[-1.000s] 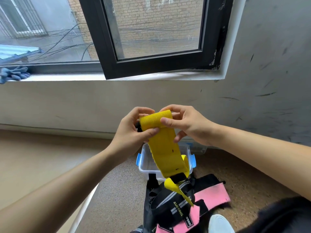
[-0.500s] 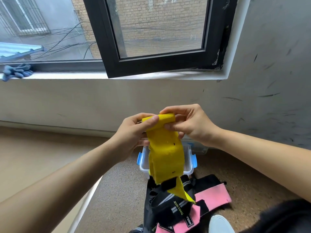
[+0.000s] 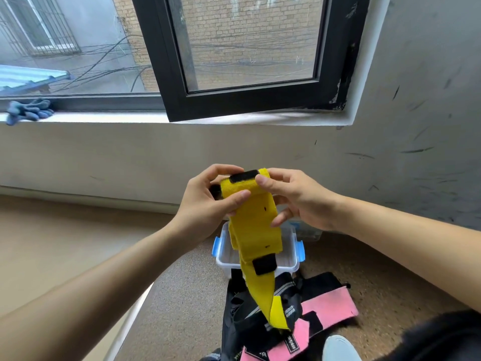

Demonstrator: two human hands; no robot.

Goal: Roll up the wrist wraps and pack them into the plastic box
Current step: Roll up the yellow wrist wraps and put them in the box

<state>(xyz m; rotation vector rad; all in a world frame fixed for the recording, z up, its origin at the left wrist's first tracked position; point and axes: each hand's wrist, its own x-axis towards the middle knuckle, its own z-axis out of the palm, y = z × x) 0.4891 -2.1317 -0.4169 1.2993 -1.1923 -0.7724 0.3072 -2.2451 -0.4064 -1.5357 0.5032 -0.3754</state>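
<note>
Rolled end has turned since half a second ago: a black velcro patch now faces up on top of the roll. Both forearms reach in from the lower corners to mid-frame. Left hand grips the roll's left end, thumb pressed flat on the front, fingers curled over the top and back. Right hand pinches the right end between thumb and index finger; its lower fingers are loosely spread behind the hanging strip.

Yellow wrist wrap is held in the air at frame center, partly rolled at the top. Its tail hangs down in front of the plastic box, with a second black patch and a twisted narrow end.

Pile of black and pink wraps lies on the floor at bottom center, just in front of the box. Box is clear with blue latches and sits open on the floor. Blue gloves are on the window sill, upper left.
</note>
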